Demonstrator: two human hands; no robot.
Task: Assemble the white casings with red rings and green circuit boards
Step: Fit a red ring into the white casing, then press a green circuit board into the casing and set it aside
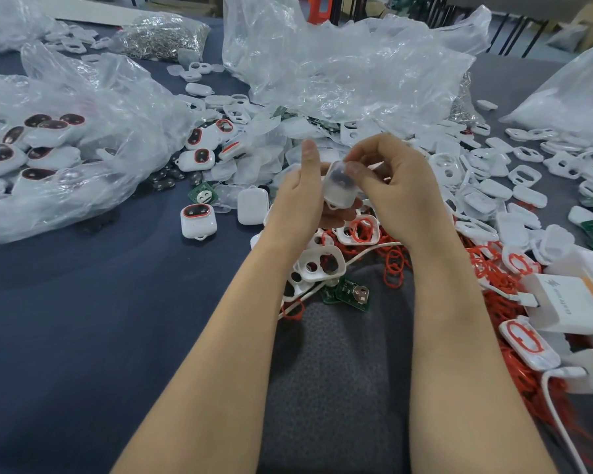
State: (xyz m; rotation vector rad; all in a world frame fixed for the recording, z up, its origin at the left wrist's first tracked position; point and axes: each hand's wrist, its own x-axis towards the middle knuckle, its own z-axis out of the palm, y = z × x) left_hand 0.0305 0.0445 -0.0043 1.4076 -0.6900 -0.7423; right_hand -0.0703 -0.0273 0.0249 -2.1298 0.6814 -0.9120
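Both hands hold one white casing (339, 188) above the table centre. My left hand (300, 200) supports it from the left and below, thumb up along its side. My right hand (396, 186) pinches its top right edge with thumb and curled fingers. A dark round part shows inside the casing. Loose red rings (394, 265) lie in a heap under and right of my wrists. Green circuit boards (351, 294) lie by my left forearm. Empty white casing fronts (317, 265) sit beside them.
Finished casings (198, 224) with red rings lie at left, several more inside a clear plastic bag (83, 138). Big crumpled bags (339, 70) stand behind. White casing parts (524, 176) cover the right side. White chargers (568, 302) with cables sit at the right edge.
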